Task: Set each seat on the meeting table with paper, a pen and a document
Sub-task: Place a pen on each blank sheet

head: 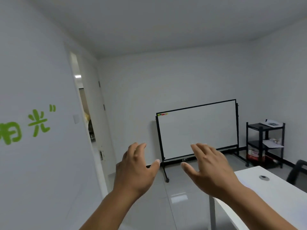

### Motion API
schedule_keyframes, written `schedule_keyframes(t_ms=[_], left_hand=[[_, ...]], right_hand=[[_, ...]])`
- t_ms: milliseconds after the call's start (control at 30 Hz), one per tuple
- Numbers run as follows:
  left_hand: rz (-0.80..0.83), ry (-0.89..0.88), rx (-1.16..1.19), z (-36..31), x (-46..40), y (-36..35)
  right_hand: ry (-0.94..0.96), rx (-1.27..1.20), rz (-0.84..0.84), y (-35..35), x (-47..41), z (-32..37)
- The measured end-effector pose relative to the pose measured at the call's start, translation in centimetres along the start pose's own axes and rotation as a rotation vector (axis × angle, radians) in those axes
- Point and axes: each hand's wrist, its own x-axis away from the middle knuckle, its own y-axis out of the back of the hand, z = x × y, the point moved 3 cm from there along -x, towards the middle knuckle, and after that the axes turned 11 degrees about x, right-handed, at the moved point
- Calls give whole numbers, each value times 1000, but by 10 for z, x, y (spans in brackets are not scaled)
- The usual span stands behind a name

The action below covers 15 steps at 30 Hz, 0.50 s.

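Both of my hands hang in front of me with nothing in them: the left hand (pixel 135 168) has its fingers loosely spread, the right hand (pixel 210 168) is flat and splayed just left of the meeting table (pixel 272 193); the white tabletop shows only a round cable port (pixel 264 177), with no paper, pen or document on the part I can see, so I judge no seat set yet; beyond the table a black shelf cart (pixel 265 143) holds loose sheets (pixel 272 123), likely my supplies; left of that stands a whiteboard (pixel 197 130)
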Motion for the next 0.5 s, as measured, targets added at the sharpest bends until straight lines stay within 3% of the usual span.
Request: schedule_keyframes(t_ms=[267, 500], left_hand=[[44, -3, -30, -6, -127, -70], [87, 0, -110, 10, -209, -79]], right_hand=[[-55, 67, 26, -31, -122, -77], [-26, 76, 46, -59, -203, -80]])
